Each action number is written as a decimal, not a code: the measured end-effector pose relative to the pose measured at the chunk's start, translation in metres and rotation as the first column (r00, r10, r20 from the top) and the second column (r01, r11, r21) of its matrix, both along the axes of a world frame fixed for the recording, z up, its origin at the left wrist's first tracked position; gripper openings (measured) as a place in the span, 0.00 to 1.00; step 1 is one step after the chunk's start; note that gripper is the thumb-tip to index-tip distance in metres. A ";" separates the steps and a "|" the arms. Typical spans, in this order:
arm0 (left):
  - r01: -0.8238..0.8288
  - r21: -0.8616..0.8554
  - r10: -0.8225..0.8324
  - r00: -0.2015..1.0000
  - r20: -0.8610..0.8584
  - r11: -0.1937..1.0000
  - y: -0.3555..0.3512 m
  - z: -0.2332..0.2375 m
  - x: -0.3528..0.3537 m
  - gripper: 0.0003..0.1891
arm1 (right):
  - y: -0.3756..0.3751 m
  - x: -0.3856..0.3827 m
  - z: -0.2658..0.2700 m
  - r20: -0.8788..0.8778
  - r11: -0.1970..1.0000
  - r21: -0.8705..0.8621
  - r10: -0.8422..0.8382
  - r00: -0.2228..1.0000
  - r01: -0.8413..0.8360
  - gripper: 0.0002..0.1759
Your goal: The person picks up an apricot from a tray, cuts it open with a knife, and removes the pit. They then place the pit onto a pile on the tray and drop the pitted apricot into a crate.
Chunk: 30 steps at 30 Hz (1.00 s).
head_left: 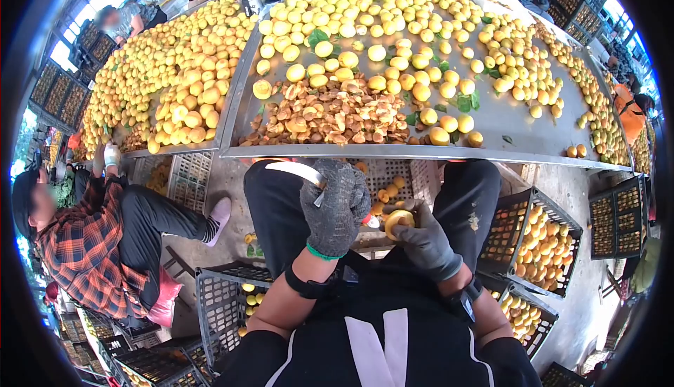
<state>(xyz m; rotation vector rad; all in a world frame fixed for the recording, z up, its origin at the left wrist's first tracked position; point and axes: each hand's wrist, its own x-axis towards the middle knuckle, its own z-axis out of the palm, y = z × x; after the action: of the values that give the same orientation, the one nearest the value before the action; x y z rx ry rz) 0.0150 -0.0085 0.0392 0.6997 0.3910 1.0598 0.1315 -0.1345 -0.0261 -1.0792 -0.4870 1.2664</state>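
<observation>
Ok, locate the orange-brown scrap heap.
In the head view, the scrap heap lies along the near edge of the metal table, ahead of the left hand, with yellow fruit behind.

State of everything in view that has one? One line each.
Left hand: gloved, curled closed
Right hand: gloved, closed on held fruit
Held fruit: apparently cut, extent unclear
Pale curved strip: bent, at left hand
Table: fruit-laden, partly bare
Fruit pieces: cut, heaped near table's front edge
Whole fruit: loose, spread across table
Leaves: scattered
Crate by right knee: loaded with fruit
Crate by left elbow: some fruit inside
</observation>
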 end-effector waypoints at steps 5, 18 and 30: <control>-0.001 0.106 0.001 1.000 0.006 0.994 -0.010 -0.010 -0.001 0.03 | 0.000 -0.010 0.002 0.168 0.992 -0.100 0.092 0.982 -0.076 0.24; 0.164 0.205 -0.157 0.986 -0.050 0.965 -0.014 -0.028 -0.022 0.04 | -0.001 -0.022 0.024 -0.174 0.950 -0.126 0.262 0.949 -0.286 0.27; 0.337 0.364 -0.288 0.940 -0.184 0.868 -0.013 -0.031 -0.026 0.07 | -0.003 -0.034 0.016 -0.311 0.921 -0.097 0.333 0.890 -0.378 0.26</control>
<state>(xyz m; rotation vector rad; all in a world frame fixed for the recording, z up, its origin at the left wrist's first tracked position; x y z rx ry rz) -0.0111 -0.0218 0.0080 1.1523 0.1594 0.7886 0.0979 -0.1377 -0.0103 -0.9348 -0.3760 1.7843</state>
